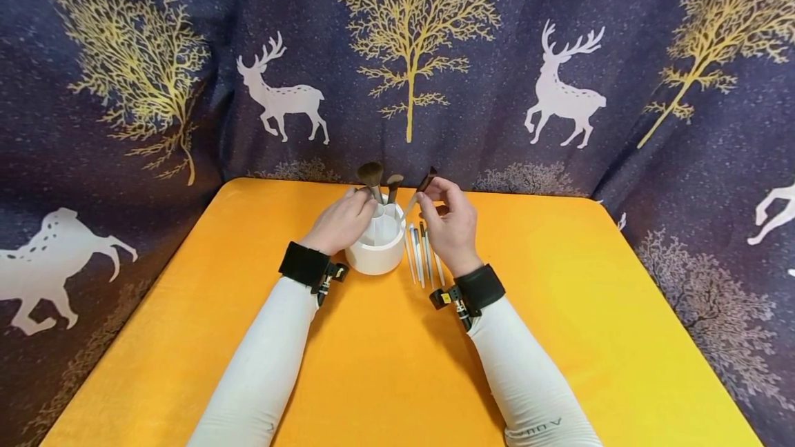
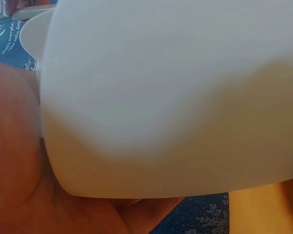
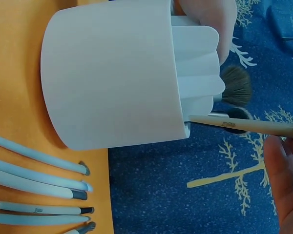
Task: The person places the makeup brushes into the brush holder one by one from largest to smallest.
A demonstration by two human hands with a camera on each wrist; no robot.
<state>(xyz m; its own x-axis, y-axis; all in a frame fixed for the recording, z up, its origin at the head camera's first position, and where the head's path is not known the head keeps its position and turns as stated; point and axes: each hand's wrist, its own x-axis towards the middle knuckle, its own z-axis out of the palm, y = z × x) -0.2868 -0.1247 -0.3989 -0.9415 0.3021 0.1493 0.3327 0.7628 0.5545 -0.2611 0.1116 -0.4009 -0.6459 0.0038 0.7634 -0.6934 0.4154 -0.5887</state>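
Observation:
A round white makeup brush holder (image 1: 375,259) with inner compartments stands on the table. My left hand (image 1: 344,219) grips its left side, and in the left wrist view the holder wall (image 2: 161,97) fills most of the picture. Two brushes stand in the holder, one with a large fluffy head (image 1: 370,173) and one smaller (image 1: 394,183). Between thumb and fingers, my right hand (image 1: 452,226) pinches a dark-bristled makeup brush (image 3: 244,125), bristles up. The tip of its pale handle reaches the holder's rim, tilted over the right-hand compartments.
Several slim, pale-handled brushes (image 1: 419,261) lie side by side on the orange tabletop (image 1: 385,364), just right of the holder. Behind the table hangs a dark blue cloth (image 1: 435,123) printed with deer and trees.

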